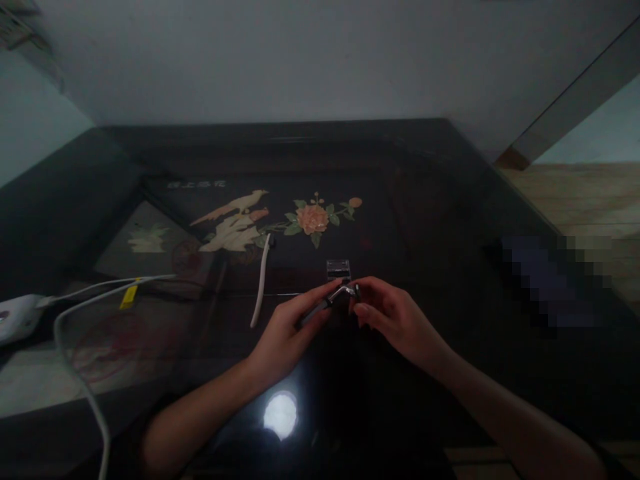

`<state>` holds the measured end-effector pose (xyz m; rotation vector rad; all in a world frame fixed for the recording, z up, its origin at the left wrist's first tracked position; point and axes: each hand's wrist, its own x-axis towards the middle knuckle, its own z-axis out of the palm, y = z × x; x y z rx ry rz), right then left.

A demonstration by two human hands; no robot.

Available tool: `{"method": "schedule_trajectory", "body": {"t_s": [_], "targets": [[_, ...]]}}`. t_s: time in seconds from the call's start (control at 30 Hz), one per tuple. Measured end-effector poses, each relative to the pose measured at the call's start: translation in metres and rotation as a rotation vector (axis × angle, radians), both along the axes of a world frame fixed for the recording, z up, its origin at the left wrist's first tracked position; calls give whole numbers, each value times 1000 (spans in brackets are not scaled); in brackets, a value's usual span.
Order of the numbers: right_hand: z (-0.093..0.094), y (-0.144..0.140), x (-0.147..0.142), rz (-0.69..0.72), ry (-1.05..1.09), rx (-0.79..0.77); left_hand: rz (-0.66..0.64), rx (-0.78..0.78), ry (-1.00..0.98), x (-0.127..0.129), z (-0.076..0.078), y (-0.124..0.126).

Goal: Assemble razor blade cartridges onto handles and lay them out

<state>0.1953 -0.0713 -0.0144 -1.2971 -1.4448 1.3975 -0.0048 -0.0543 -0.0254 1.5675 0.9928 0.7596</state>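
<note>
Between my two hands is what looks like a razor (344,291), with a dark handle and a shiny, bent metal neck. My left hand (290,330) is closed around the handle, thumb and fingers along it. The fingertips of my right hand (395,317) pinch at its head end, partly hiding it. Just beyond my fingertips a small clear plastic case (339,268) with something dark inside lies on the dark glossy table (430,220). Left of my left hand lies a slim white stick (261,283) with a dark tip at its far end.
White cables (83,373) run from a white plug block (20,317) at the left, one bearing a yellow tag (130,295). A blurred-out dark object (540,283) lies at the right. The tabletop has a bird and flower picture; a pale wall (270,60) stands behind.
</note>
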Motion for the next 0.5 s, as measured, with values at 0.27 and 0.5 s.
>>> {"method": "schedule_trajectory", "body": {"t_s": [0.27,0.5], "targets": [[3,-2,-2,-11,9,15,-74,184,93,-5,-6,-3],[4,-3,-2,-7,2,46,-115,315,114,-6,-6,-2]]}}
